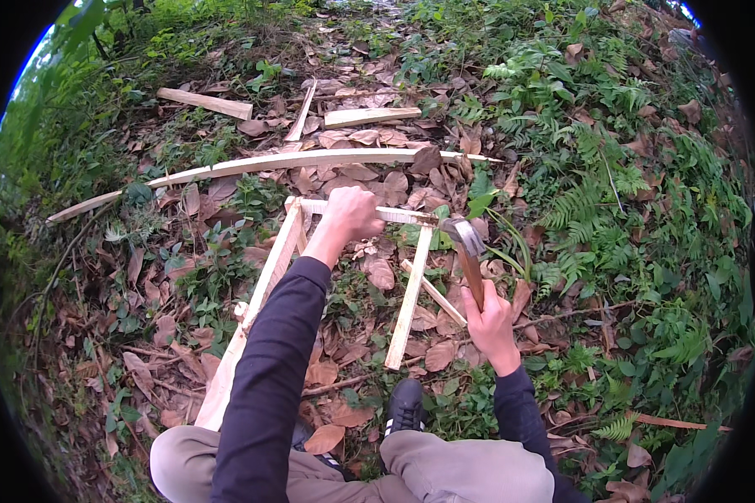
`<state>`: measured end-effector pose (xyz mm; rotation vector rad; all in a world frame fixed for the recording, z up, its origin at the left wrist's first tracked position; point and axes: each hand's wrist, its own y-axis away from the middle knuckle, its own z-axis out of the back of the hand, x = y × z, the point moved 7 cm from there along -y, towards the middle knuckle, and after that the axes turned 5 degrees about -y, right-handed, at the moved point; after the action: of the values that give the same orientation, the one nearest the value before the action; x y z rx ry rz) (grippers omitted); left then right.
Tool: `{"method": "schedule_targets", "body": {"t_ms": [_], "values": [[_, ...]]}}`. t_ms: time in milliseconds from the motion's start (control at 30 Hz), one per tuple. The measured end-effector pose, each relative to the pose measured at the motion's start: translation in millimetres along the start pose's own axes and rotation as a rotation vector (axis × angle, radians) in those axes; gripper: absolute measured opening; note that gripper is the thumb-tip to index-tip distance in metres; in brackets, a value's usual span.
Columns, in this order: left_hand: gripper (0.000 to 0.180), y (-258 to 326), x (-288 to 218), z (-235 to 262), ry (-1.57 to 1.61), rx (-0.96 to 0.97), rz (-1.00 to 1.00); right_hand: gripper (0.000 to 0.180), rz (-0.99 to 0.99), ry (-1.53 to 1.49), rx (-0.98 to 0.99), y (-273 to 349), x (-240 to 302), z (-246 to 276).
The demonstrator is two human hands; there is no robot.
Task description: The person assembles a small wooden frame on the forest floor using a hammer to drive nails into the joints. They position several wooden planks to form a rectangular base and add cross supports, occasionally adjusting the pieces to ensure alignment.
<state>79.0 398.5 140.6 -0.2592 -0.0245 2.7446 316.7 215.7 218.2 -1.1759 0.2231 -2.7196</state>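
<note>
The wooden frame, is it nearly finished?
Partly. The frame already has a long side slat, a top slat and another upright joined up. Right now the left hand presses on the top slat while the right hand holds a hammer at its corner. A thin stick lies loose inside, and more slats lie unused on the leaves, so probably more to add.

Outdoor site, no walls or furniture. Ground [143, 335] is sloped soil covered in dry brown leaves [369, 168] and thin twigs. Green ferns [612, 210] and low weeds crowd the right side; more leafy growth along the top and left edges. Loose split wood offcuts [205, 102] lie scattered near the top. Flat, diffuse daylight, no hard shadows.
</note>
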Motion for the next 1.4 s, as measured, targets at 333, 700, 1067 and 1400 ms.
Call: {"method": "schedule_targets", "body": {"t_ms": [333, 700, 1067, 1400], "values": [[0.093, -5.1, -18.1, 12.0, 0.033, 0.183, 0.124, 0.035, -0.308, -0.405, -0.176, 0.4, -60.9, -53.4], [0.058, 19.5, -79.1, 7.2, 0.220, -0.022, -0.123, 0.031, -0.496, -0.815, -0.056, 30.2, -64.1, -74.8], [0.073, 24.5, -96.7, 3.1, 0.075, -0.052, -0.227, 0.022, -0.549, -0.931, -0.013, 47.4, -75.5, -68.3], [0.067, 14.0, -96.1, -4.5, 0.101, -0.010, -0.230, 0.041, -0.124, -0.113, -0.309, 59.8, -77.9, -23.6]]}}
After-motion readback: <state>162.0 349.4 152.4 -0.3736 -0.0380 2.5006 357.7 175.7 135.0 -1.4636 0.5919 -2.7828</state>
